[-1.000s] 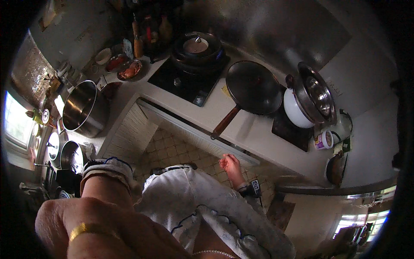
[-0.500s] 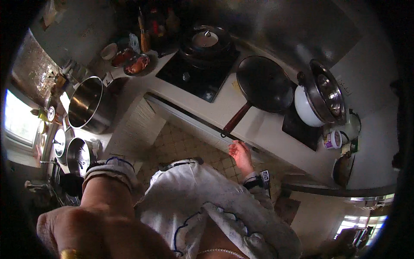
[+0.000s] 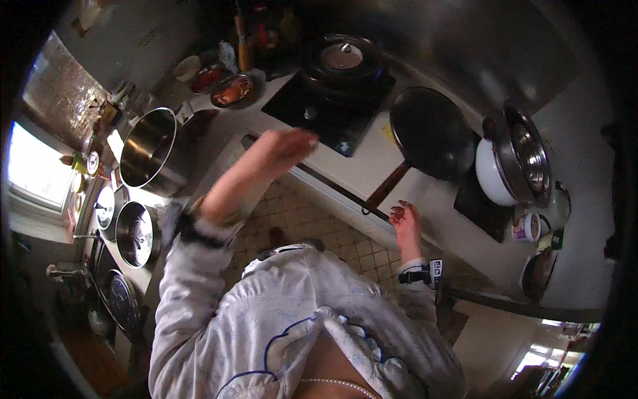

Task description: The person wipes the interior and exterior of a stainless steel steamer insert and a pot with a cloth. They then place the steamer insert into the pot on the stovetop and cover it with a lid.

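Note:
My left hand (image 3: 286, 151) reaches forward over the counter's front edge, just short of the black cooktop (image 3: 311, 112). Its fingers are smeared by motion, and whether they hold anything cannot be made out. My right hand (image 3: 407, 225) is raised beside the end of the wooden handle (image 3: 389, 186) of a large dark frying pan (image 3: 432, 136). Those fingers are loosely bent and apart, with nothing in them, and no contact with the handle shows. On the cooktop stands a dark lidded pot (image 3: 342, 63).
Bowls of raw meat (image 3: 232, 90) sit left of the cooktop. A tall steel pot (image 3: 149, 149) and a smaller pan (image 3: 137, 233) stand on the left counter. At right, a white bowl (image 3: 493, 174) leans against stacked metal bowls (image 3: 528, 149), beside a small tub (image 3: 527, 227).
My left arm has swung from close to the camera at lower left to out over the counter's edge. My right hand stays near the pan's handle. The whole view has shifted slightly.

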### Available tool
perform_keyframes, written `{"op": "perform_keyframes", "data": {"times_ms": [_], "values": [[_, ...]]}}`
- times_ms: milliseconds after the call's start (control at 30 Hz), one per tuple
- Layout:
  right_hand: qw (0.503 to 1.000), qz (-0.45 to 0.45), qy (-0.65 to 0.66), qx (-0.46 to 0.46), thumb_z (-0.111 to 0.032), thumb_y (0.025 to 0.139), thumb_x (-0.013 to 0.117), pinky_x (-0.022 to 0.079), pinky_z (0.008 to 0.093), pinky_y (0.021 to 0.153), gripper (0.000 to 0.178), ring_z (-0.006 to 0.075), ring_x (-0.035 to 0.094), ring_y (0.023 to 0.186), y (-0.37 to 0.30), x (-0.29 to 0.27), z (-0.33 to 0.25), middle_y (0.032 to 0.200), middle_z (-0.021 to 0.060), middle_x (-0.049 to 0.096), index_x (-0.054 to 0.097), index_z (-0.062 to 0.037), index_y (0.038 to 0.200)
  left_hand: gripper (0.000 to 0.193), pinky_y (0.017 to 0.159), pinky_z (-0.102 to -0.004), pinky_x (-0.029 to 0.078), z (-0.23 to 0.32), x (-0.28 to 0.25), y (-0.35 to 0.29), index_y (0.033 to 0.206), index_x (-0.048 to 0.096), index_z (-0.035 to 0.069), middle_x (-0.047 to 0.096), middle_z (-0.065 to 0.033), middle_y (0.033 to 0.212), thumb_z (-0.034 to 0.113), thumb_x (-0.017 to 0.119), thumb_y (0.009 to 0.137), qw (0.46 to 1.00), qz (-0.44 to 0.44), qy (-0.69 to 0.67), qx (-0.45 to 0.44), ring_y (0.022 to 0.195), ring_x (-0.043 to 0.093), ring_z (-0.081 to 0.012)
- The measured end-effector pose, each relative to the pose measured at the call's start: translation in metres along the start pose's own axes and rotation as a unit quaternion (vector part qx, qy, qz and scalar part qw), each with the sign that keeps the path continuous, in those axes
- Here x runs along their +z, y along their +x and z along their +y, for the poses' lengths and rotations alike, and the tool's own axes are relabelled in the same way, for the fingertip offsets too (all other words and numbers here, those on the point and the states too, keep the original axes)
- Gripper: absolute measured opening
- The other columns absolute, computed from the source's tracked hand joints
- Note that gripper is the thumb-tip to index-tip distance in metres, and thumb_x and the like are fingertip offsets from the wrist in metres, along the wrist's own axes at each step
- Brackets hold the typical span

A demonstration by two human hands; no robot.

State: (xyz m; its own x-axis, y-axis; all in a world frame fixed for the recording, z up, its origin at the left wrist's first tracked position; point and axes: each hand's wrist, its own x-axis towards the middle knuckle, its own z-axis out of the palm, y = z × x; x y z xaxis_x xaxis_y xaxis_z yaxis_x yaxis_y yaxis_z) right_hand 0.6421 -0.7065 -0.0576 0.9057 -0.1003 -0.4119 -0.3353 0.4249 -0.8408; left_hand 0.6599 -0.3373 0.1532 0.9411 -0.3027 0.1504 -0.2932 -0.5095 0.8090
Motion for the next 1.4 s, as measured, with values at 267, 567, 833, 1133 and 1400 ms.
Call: {"op": "perform_keyframes", "data": {"times_ms": [267, 567, 833, 1133, 1400], "values": [[0.994, 0.031, 0.092, 0.052, -0.046, 0.093, 0.043, 0.046, 0.0371, 0.078, 0.047, 0.0212, 0.058, 0.091, -0.001, 0.057, -0.003, 0.105, 0.0096, 0.06, 0.044, -0.011, 0.124, 0.057, 0.077, -0.047, 0.049, -0.205, 0.048, 0.14, 0.107, 0.063, 0.01, 0.065, -0.0181, 0.1, 0.059, 0.045, 0.085, 0.941, 0.013, 0.246, -0.233, 0.09, 0.061, -0.0399], [0.987, 0.031, 0.154, 0.012, -0.035, 0.089, 0.058, 0.053, 0.0397, 0.068, 0.031, 0.0235, 0.061, 0.079, 0.018, 0.093, -0.012, 0.091, 0.009, 0.061, 0.052, -0.0083, 0.105, 0.042, 0.077, -0.043, 0.049, -0.255, 0.051, 0.192, 0.11, 0.063, 0.012, 0.064, -0.0142, 0.103, 0.045, 0.045, 0.09, 0.905, -0.162, 0.363, -0.153, 0.093, 0.061, -0.0309], [0.988, 0.078, 0.134, 0.027, -0.026, 0.083, 0.064, 0.05, 0.0384, 0.055, 0.028, 0.022, 0.058, 0.061, 0.031, 0.11, -0.029, 0.077, 0.0083, 0.058, 0.05, -0.0067, 0.096, 0.044, 0.084, -0.0467, 0.047, -0.313, 0.059, 0.212, 0.124, 0.053, 0.012, 0.054, -0.0152, 0.121, 0.039, 0.047, 0.089, 0.85, -0.176, 0.496, -0.034, 0.108, 0.055, -0.0335], [0.993, 0.102, -0.045, -0.036, -0.014, 0.079, 0.063, 0.045, 0.0321, 0.044, 0.024, 0.0181, 0.054, 0.052, 0.04, 0.098, -0.032, 0.066, 0.0084, 0.055, 0.048, -0.0023, 0.094, 0.038, 0.081, -0.0491, 0.046, -0.283, 0.047, 0.165, 0.117, 0.051, 0.01, 0.052, -0.0169, 0.113, 0.034, 0.051, 0.088, 0.926, -0.034, 0.366, -0.084, 0.102, 0.052, -0.0366], [0.992, 0.086, -0.091, 0.005, -0.011, 0.078, 0.062, 0.042, 0.031, 0.044, 0.019, 0.0158, 0.051, 0.049, 0.016, 0.079, -0.058, 0.062, 0.0048, 0.051, 0.047, -0.0051, 0.089, 0.033, 0.081, -0.0427, 0.045, -0.246, 0.054, 0.071, 0.107, 0.053, 0.007, 0.05, -0.0157, 0.109, 0.013, 0.067, 0.078, 0.986, 0.057, 0.146, 0.057, 0.099, 0.05, -0.0352]]}}
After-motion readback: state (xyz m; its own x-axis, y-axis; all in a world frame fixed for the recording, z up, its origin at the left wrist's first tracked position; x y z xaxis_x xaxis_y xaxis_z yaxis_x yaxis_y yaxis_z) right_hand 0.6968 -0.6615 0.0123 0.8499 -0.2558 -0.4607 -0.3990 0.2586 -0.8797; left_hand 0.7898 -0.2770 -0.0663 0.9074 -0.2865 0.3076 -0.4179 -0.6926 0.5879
